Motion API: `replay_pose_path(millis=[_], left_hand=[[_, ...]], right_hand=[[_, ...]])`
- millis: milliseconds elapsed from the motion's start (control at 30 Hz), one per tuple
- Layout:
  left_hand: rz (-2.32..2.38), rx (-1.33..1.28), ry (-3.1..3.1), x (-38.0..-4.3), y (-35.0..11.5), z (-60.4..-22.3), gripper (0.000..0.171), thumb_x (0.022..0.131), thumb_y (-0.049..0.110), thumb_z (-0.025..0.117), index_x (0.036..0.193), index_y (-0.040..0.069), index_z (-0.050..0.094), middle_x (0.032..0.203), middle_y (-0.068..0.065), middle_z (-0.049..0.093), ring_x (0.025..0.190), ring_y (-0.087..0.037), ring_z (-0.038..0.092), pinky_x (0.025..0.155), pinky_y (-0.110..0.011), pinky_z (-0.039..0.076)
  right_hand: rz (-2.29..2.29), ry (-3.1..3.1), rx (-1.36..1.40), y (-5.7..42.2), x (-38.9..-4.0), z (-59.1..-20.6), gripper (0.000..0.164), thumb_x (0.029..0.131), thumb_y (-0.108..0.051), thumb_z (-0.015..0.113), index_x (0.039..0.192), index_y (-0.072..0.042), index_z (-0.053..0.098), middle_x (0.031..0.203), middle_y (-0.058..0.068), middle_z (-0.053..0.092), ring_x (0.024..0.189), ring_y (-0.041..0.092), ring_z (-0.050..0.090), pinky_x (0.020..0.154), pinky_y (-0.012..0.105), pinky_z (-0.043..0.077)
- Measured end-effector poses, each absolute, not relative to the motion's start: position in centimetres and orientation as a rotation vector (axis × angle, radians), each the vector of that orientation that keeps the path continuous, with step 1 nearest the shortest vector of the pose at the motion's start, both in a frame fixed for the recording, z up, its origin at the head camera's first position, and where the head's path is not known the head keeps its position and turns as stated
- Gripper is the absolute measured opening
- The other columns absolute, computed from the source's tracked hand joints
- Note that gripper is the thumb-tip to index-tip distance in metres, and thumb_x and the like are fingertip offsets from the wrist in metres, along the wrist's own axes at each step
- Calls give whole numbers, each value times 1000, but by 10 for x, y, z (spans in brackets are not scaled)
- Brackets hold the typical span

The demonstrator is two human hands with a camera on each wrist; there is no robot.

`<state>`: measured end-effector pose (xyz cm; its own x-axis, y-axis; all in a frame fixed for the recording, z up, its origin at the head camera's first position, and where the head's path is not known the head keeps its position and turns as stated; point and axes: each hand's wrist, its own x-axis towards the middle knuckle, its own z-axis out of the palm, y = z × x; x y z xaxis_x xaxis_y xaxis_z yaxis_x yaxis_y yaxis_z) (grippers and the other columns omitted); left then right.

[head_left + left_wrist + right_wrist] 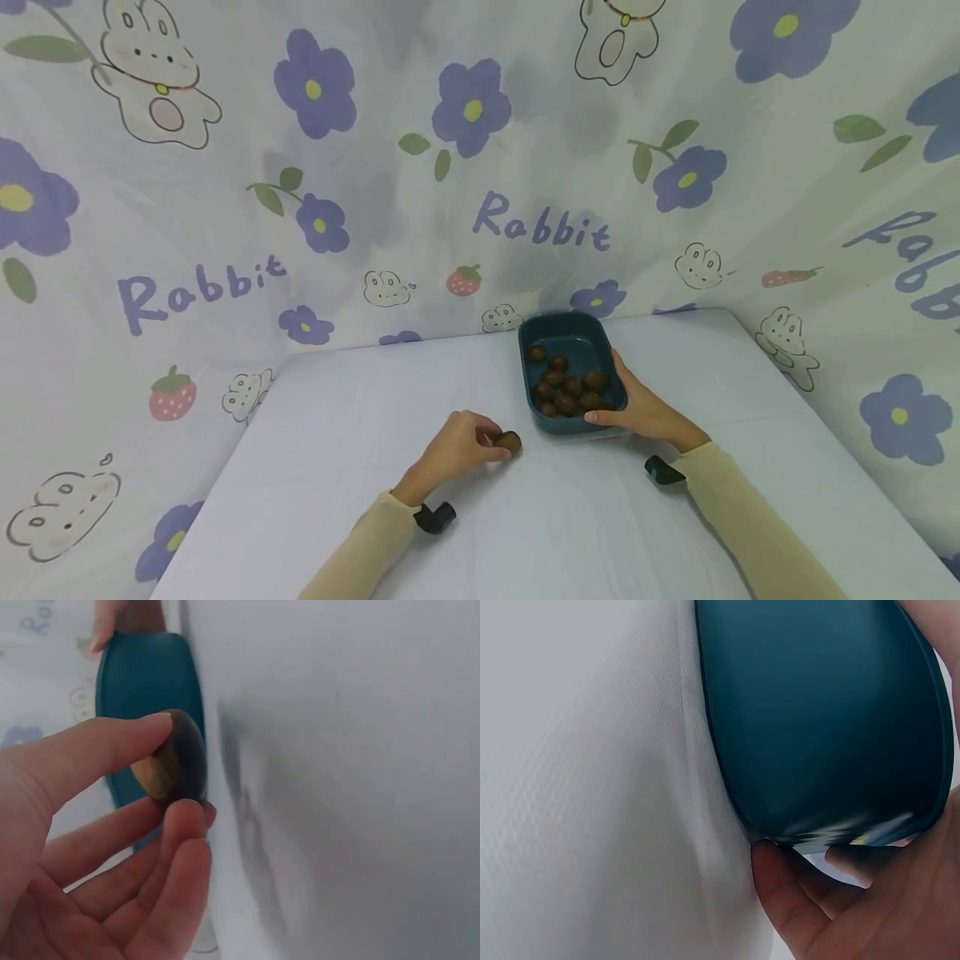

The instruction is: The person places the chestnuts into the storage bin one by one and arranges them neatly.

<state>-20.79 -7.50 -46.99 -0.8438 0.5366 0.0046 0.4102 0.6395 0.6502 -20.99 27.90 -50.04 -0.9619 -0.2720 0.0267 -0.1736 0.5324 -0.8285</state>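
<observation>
Between the thumb and fingers of my left hand (459, 447) is a brown chestnut (509, 443), pinched just left of the box's near end. In the left wrist view the same chestnut (180, 761) shows a dark glossy side and a tan base. A dark teal box (572, 426) with rounded corners holds several chestnuts (566, 403), mostly toward its near end. My right hand (647, 408) grips this box at its right side, thumb over the near rim. The right wrist view shows the box's outer wall (810, 712) with fingers (780, 881) at its edge.
A white cloth covers the table (360, 400). Behind it hangs a curtain (390, 167) printed with rabbits, purple flowers and strawberries, which the far end of the box stands close to. Each wrist wears a small black camera (435, 517).
</observation>
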Motion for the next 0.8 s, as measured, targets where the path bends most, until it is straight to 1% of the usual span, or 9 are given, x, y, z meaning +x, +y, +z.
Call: replay_pose_path(millis=[233, 333, 567, 800], left_hand=[[1067, 700, 2704, -213, -85, -467, 27, 82, 28, 88, 104, 12, 82, 97, 1, 78, 75, -10, 60, 60, -23, 49], [1102, 667, 2720, -215, -89, -465, 27, 81, 29, 88, 102, 14, 82, 96, 2, 78, 73, -11, 58, 58, -23, 47], [1218, 596, 2733, -220, -94, -461, 27, 81, 30, 88, 101, 14, 82, 95, 1, 79, 71, -13, 56, 55, -24, 44], [1383, 505, 2716, -229, -95, -456, 26, 80, 31, 90, 100, 18, 83, 95, 2, 78, 79, -13, 58, 63, -25, 43]], right_hand=[[-1406, 2667, -386, 280, -211, -502, 129, 87, -48, 81, 164, -20, -19, 175, 11, -13, 161, 47, -1, 121, 76, 13], [-1408, 2659, -382, 280, -211, -502, 130, 87, -49, 80, 164, -19, -19, 175, 11, -14, 161, 47, -2, 121, 76, 12], [-1403, 2654, -361, 279, -211, -501, 130, 87, -50, 80, 164, -18, -19, 175, 13, -13, 161, 48, -1, 121, 76, 13], [-1415, 2649, -380, 279, -211, -501, 130, 87, -48, 80, 164, -18, -20, 175, 13, -13, 160, 48, -1, 120, 77, 14]])
